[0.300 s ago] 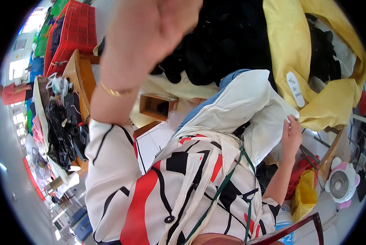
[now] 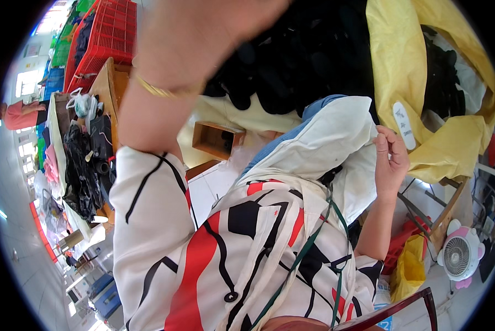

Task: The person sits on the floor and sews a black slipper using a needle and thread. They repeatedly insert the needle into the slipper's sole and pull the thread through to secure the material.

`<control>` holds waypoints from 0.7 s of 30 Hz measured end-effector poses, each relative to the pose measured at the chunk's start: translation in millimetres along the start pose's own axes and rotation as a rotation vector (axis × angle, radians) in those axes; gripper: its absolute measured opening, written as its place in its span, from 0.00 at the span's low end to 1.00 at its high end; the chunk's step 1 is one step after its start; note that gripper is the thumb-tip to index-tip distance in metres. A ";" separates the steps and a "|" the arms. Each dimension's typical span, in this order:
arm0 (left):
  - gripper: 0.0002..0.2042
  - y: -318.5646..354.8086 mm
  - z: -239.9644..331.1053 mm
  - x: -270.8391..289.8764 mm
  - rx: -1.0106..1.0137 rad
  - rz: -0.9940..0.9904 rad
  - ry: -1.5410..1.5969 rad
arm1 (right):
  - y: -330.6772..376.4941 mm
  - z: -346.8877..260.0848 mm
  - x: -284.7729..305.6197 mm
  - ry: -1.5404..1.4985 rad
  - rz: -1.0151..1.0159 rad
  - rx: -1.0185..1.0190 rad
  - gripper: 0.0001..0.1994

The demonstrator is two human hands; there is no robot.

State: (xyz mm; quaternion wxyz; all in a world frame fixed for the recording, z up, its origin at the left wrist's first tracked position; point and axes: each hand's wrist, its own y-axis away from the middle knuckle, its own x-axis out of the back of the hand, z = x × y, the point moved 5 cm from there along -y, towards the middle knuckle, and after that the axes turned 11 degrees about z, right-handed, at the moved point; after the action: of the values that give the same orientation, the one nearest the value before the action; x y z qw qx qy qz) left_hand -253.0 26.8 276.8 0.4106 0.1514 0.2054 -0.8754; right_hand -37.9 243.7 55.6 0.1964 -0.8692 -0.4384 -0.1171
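Note:
My left hand (image 2: 220, 27) reaches up past the top edge, large and motion-blurred, its fingers mostly out of view. A gold bracelet (image 2: 162, 90) circles that wrist. Beyond it lies a heap of black, soft-looking pieces with rounded ends (image 2: 291, 71), of a kind I cannot make out. At the right, my right hand (image 2: 392, 157) is curled with thumb and fingers together, at the edge of the white cloth (image 2: 313, 135) over my lap. Whether it pinches that cloth is hidden. A white sole-shaped piece with writing (image 2: 403, 126) lies nearby on yellow sheeting (image 2: 399, 60).
A small open wooden box (image 2: 217, 140) sits below the heap. To the left are a red crate (image 2: 106, 47) and a table with black plastic bags (image 2: 76, 165). A white and pink fan (image 2: 460, 254) and a yellow bag (image 2: 410, 270) stand at the lower right.
My left hand has shifted slightly up. The right hand has risen a little, and the white cloth's right edge has drawn back to the left.

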 end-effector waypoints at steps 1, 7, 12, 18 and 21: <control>0.10 1.2 -40.1 -0.5 0.102 -0.007 -0.088 | 1.9 4.7 1.6 -0.088 0.058 -0.068 0.07; 0.12 107.5 -178.3 12.0 0.642 0.161 -0.240 | 3.7 -15.2 -28.8 -0.522 -0.009 -0.266 0.07; 0.15 142.6 -235.5 21.4 0.781 0.163 0.119 | 16.3 -10.9 -55.9 -0.721 -0.130 -0.450 0.09; 0.11 158.7 -242.1 24.4 0.861 0.202 0.165 | 30.2 -1.1 -83.8 -0.868 -0.219 -0.513 0.05; 0.09 162.8 -232.5 37.5 0.736 0.365 0.028 | 29.4 7.3 -97.1 -0.926 -0.052 -0.678 0.06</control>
State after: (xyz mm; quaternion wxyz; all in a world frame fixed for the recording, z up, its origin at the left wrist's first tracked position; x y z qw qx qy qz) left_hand -126.6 20.6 20.0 0.4746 0.3341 -0.1458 -0.8012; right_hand -71.1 161.6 5.5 -0.3086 -0.8332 -0.4378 0.1373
